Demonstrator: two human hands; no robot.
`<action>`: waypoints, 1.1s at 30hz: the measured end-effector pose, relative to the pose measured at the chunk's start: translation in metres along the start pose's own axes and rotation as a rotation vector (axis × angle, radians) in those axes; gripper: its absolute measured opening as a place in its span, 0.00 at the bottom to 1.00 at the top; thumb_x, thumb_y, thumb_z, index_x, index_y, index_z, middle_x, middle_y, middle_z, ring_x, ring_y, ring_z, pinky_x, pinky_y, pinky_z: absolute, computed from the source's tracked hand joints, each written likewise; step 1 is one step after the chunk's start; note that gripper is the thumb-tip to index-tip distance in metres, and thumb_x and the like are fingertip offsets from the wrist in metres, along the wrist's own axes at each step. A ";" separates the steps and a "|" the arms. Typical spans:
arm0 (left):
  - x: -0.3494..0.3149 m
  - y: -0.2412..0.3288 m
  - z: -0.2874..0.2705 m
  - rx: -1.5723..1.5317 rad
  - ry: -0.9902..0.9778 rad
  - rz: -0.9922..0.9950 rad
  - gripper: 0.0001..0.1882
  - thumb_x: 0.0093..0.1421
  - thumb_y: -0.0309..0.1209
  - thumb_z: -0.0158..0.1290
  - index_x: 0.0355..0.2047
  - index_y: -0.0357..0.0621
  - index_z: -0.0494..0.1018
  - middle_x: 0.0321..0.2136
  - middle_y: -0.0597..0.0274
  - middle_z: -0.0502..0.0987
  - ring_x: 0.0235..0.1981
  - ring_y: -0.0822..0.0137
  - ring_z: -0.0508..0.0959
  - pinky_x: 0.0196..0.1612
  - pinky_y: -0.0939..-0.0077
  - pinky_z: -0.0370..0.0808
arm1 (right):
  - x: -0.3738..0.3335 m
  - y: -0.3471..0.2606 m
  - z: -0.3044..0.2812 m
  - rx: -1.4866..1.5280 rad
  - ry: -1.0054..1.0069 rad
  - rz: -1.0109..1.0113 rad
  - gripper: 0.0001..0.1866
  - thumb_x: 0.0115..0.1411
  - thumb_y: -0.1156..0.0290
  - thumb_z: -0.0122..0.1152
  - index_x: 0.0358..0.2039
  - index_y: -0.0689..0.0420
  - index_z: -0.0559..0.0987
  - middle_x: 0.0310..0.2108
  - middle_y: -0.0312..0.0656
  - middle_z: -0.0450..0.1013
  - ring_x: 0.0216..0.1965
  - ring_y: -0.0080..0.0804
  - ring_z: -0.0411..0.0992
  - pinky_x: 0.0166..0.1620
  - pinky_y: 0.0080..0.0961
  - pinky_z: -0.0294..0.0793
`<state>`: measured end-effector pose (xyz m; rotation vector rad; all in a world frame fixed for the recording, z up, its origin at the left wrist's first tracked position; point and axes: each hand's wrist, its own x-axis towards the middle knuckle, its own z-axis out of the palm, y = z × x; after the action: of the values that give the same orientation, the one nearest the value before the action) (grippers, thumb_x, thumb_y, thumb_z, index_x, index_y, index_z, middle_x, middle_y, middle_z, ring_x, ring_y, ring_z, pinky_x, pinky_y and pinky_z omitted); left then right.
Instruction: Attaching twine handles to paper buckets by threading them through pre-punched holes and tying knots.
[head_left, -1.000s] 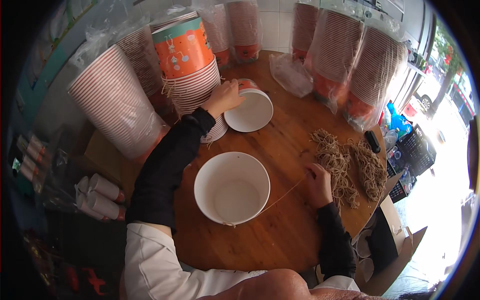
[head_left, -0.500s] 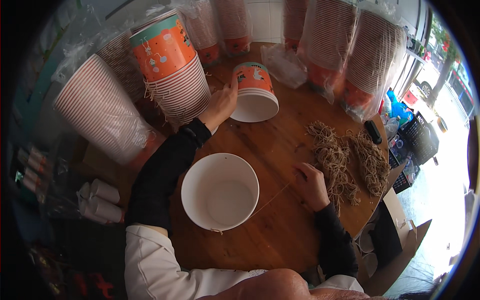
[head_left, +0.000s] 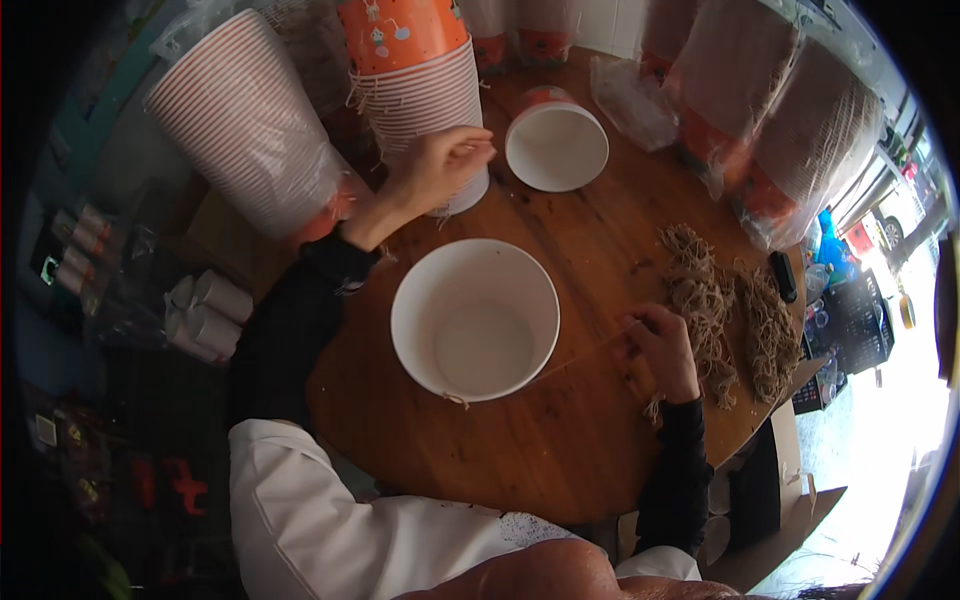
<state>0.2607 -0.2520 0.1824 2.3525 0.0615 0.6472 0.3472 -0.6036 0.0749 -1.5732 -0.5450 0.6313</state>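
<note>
A white paper bucket [head_left: 475, 330] stands on the table in front of me, mouth up, its white inside showing. Twine [head_left: 585, 357] stretches from its lower right side to my right hand [head_left: 660, 345], whose fingers are pinched on it. A small twine end or knot pokes out below the near rim. My left hand [head_left: 435, 175] holds nothing, fingers loosely extended, beyond the bucket and in front of a tall stack of orange printed paper buckets [head_left: 425, 90]. Just right of its fingertips, another bucket [head_left: 557, 150] lies tilted with its white mouth toward me.
Two bundles of loose twine [head_left: 700, 310] lie on the right of the round wooden table [head_left: 450, 460], with a small black object [head_left: 783, 277] beside them. Plastic-wrapped bucket stacks [head_left: 250, 130] line the left and back. A black crate [head_left: 850, 330] and an opened carton stand to the right.
My left hand has let go of the bucket at the back and drawn back toward me. The right hand keeps hold of the twine. The whole view has shifted.
</note>
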 end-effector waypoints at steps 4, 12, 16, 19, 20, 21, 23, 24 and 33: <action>-0.116 0.054 -0.038 -0.039 0.112 0.216 0.19 0.64 0.41 0.53 0.45 0.36 0.75 0.41 0.53 0.79 0.45 0.58 0.79 0.48 0.67 0.73 | -0.008 -0.014 0.002 0.036 -0.065 0.036 0.09 0.64 0.73 0.55 0.41 0.66 0.76 0.28 0.40 0.76 0.27 0.23 0.76 0.31 0.20 0.76; -0.204 0.068 0.012 0.317 0.024 0.435 0.17 0.56 0.31 0.59 0.46 0.42 0.75 0.38 0.61 0.79 0.43 0.61 0.78 0.59 0.61 0.62 | -0.011 -0.012 0.007 0.278 -0.079 -0.117 0.08 0.65 0.78 0.52 0.43 0.66 0.74 0.36 0.43 0.76 0.34 0.27 0.78 0.40 0.23 0.79; -0.175 0.071 0.043 0.361 0.100 0.454 0.16 0.55 0.19 0.57 0.45 0.43 0.76 0.34 0.65 0.79 0.35 0.65 0.78 0.48 0.66 0.69 | -0.025 -0.028 0.013 0.244 0.022 -0.244 0.06 0.65 0.78 0.52 0.40 0.65 0.75 0.34 0.41 0.77 0.32 0.23 0.77 0.35 0.19 0.77; -0.155 0.083 0.056 0.390 0.092 0.440 0.19 0.54 0.20 0.58 0.48 0.41 0.75 0.37 0.63 0.78 0.35 0.63 0.77 0.41 0.70 0.71 | -0.031 -0.050 0.026 0.197 0.031 -0.389 0.06 0.65 0.78 0.51 0.40 0.61 0.75 0.33 0.41 0.77 0.25 0.18 0.72 0.27 0.14 0.71; -0.149 0.088 0.058 0.382 0.151 0.502 0.19 0.54 0.21 0.58 0.48 0.41 0.75 0.39 0.62 0.78 0.36 0.63 0.77 0.39 0.71 0.72 | -0.034 -0.059 0.030 0.188 0.037 -0.390 0.06 0.65 0.78 0.51 0.40 0.61 0.75 0.33 0.41 0.77 0.25 0.18 0.72 0.27 0.14 0.71; -0.144 0.091 0.059 0.375 0.211 0.563 0.20 0.54 0.21 0.58 0.49 0.41 0.74 0.41 0.61 0.77 0.37 0.63 0.77 0.38 0.72 0.72 | -0.036 -0.069 0.036 0.182 0.018 -0.339 0.05 0.65 0.78 0.52 0.40 0.61 0.75 0.32 0.40 0.78 0.23 0.16 0.69 0.25 0.13 0.67; -0.144 0.102 0.063 0.212 0.196 0.502 0.20 0.54 0.21 0.59 0.49 0.41 0.74 0.42 0.60 0.77 0.39 0.62 0.77 0.39 0.72 0.73 | -0.037 -0.076 0.047 0.199 0.006 -0.258 0.05 0.63 0.79 0.56 0.39 0.60 0.76 0.30 0.38 0.78 0.20 0.12 0.66 0.22 0.11 0.63; -0.145 0.106 0.066 0.062 0.180 0.426 0.21 0.53 0.20 0.59 0.49 0.40 0.74 0.43 0.59 0.76 0.41 0.61 0.77 0.40 0.72 0.74 | -0.038 -0.079 0.050 0.194 0.003 -0.259 0.05 0.63 0.79 0.56 0.39 0.60 0.76 0.30 0.38 0.78 0.20 0.12 0.66 0.22 0.11 0.63; -0.134 0.098 0.086 -0.587 -0.123 -0.007 0.26 0.58 0.17 0.56 0.57 0.39 0.65 0.37 0.56 0.79 0.31 0.73 0.81 0.34 0.81 0.79 | -0.038 -0.077 0.081 -0.230 -0.101 -0.493 0.06 0.59 0.79 0.61 0.38 0.62 0.77 0.29 0.39 0.77 0.28 0.18 0.75 0.30 0.19 0.74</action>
<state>0.1712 -0.4077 0.1316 1.8154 -0.1567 0.4386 0.2658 -0.5629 0.1500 -1.5425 -1.0713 0.2785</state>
